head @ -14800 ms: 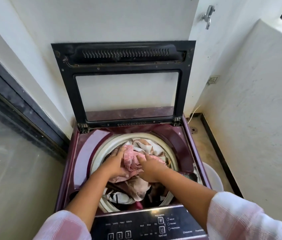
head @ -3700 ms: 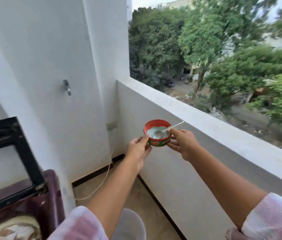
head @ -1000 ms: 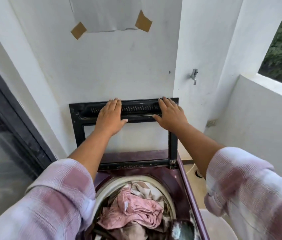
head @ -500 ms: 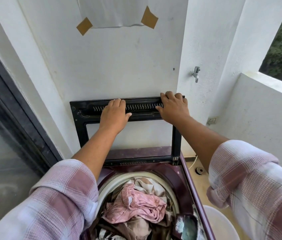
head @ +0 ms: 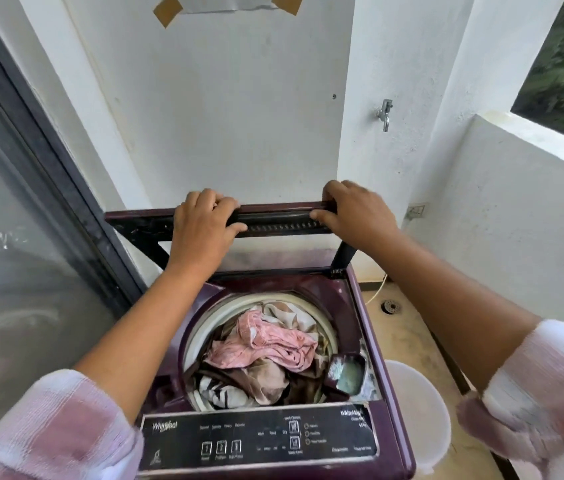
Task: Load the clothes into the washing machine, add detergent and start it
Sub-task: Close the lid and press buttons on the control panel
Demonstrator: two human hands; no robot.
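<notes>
Left hand (head: 201, 233) curled over the lid's (head: 273, 220) top edge, thumb under. Half a second back the fingers lay flatter and the lid stood upright. Now it's tipped forward, coming down. Clothes (head: 263, 348) piled in the drum below, pink one on top. Control panel (head: 260, 438) untouched. Right hand (head: 356, 220) wraps the same edge. Powder sits in the detergent tray (head: 348, 374), right of the drum. Loading and detergent look done; closing under way, starting still left.
</notes>
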